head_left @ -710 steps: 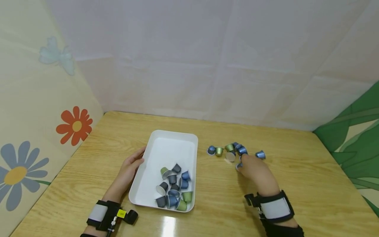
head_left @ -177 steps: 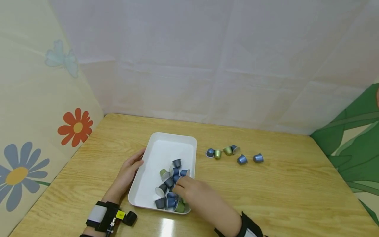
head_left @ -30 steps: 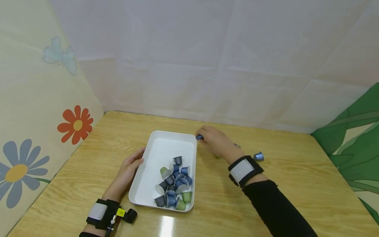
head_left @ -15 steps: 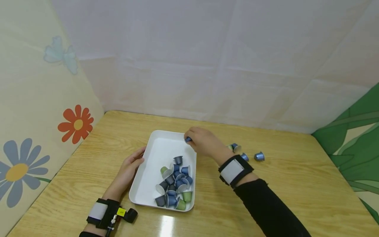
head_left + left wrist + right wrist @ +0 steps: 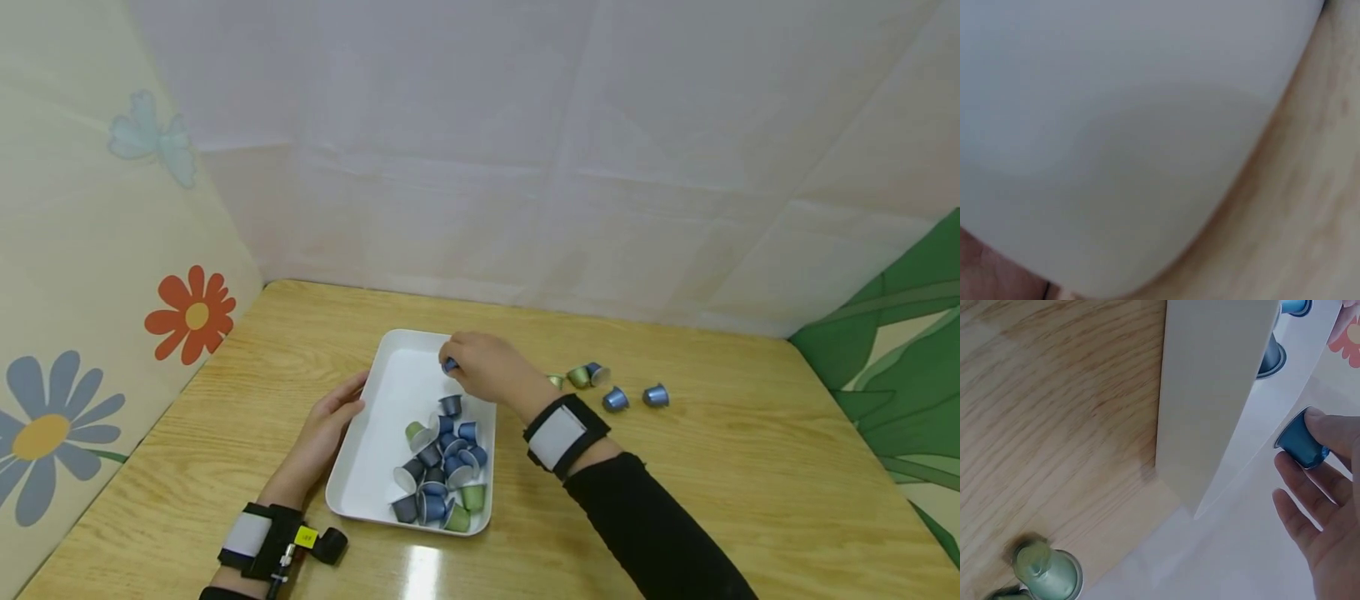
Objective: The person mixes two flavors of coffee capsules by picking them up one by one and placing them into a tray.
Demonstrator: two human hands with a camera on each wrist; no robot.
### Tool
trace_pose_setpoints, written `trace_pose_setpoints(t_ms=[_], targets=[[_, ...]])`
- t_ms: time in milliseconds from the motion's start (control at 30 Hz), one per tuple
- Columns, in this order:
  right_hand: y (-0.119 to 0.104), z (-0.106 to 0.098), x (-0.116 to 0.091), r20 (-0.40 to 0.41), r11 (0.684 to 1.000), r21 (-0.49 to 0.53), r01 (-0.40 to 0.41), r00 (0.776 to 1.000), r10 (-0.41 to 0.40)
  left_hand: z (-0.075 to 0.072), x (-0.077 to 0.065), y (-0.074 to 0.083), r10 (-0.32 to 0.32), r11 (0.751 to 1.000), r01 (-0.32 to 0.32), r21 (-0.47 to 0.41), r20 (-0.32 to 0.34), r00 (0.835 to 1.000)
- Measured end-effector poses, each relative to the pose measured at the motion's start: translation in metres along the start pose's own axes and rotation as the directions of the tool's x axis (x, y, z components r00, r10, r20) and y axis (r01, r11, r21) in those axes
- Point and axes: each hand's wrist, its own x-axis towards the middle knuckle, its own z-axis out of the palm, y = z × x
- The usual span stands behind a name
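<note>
My left hand (image 5: 326, 429) holds the left side of a white tray (image 5: 345, 487), thumb at its rim and fingers along the outer wall. Close up in the left wrist view, the tray wall (image 5: 1147, 125) hides most of that hand. Over the tray's upper right part, my right hand (image 5: 487, 367) pinches a blue coffee capsule (image 5: 1302, 440) between thumb and fingers. Below it in the tray lie several capsules: dark grey ones (image 5: 406, 508), blue ones (image 5: 432, 507) and green ones (image 5: 472, 497), gathered toward the near right corner.
Right of the tray on the wooden table (image 5: 720, 467), green capsules (image 5: 578, 377) lie by a blue one with its pale lid showing (image 5: 597, 373). Two more blue capsules, a nearer one (image 5: 616, 399) and a right one (image 5: 656, 396), lie apart. A pale cloth (image 5: 525, 167) hangs behind.
The right hand has carried the blue capsule leftward from beside the tray to over its inside. Over the longer span, more capsules have come into the tray and fewer lie on the table.
</note>
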Motion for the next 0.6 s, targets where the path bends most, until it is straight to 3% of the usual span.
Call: trace_pose_setpoints(t_ms=[300,600], targets=[[-0.013,0.010,0.000,0.062,0.999,-0.037,0.022,0.998,-0.019,0.000,0.000,0.000,-0.014,1.000,0.014,0.012,-0.009,1.000],[-0.014,0.013,0.000,0.065,0.999,-0.044,-0.014,0.998,0.017,0.000,0.000,0.000,-0.009,1.000,0.009,0.017,-0.006,1.000]])
